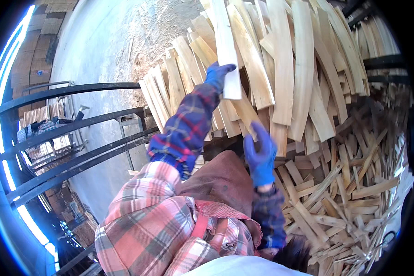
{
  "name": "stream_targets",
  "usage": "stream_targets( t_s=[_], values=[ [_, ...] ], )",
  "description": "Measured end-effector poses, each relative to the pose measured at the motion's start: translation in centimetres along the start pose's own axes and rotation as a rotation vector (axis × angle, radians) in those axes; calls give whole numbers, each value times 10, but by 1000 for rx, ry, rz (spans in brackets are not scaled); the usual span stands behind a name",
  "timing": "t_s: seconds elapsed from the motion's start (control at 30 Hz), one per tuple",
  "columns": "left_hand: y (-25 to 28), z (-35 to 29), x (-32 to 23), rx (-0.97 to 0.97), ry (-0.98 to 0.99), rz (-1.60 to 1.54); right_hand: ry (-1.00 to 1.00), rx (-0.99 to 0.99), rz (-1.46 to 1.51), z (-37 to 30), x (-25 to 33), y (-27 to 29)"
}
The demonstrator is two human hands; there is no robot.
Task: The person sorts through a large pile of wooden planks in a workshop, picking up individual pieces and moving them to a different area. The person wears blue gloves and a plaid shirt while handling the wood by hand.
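A pale, nearly white wooden slat lies lengthwise over the stack, its near end toward me. My left hand, in a blue glove, is closed on the left edge of that slat, with the thumb over its face. Lower and to the right, my right hand, also blue-gloved and slightly blurred, has its thumb and fingers apart. Its fingertips are close to the near end of a yellowish slat; whether they touch it I cannot tell. Many similar slats are piled side by side ahead of me.
Short wood offcuts lie heaped at my right. Dark metal rails run along the left, ending near the stack. Beyond them is a concrete floor with wood shavings by the stack. A person is far off at the left.
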State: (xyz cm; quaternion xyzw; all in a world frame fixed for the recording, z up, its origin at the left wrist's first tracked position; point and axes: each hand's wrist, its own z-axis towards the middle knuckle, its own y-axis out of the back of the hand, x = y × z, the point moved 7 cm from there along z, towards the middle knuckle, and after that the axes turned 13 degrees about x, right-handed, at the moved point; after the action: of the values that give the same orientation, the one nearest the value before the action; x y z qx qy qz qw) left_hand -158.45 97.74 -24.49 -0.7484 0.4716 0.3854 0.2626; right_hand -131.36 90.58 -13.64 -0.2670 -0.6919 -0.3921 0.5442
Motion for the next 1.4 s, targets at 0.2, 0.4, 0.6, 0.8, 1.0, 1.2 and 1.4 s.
stream_targets(
  t_s=[0.2, 0.4, 0.6, 0.8, 1.0, 1.2, 1.4],
  values=[
    [105, -87, 10, -215, -241, 73, -157, 98, -989, 161, -41, -6],
    [140, -61, 34, -244, -207, 593, -305, 262, -557, 183, -31, 1],
    [0, 80, -39, -302, -19, 770, -155, 153, 354, 164, 8, 17],
    [-6, 116, -19, -480, 52, 566, -163, 61, 383, 132, 12, 19],
    [24, 165, 32, 303, 90, 413, -92, 120, 285, 128, 11, -24],
    [-14, 145, 1, -46, 132, 579, -109, 146, 345, 122, 8, -28],
    [-31, 101, -54, -9, -473, 811, -114, 102, 240, 99, 20, -22]
  ],
)
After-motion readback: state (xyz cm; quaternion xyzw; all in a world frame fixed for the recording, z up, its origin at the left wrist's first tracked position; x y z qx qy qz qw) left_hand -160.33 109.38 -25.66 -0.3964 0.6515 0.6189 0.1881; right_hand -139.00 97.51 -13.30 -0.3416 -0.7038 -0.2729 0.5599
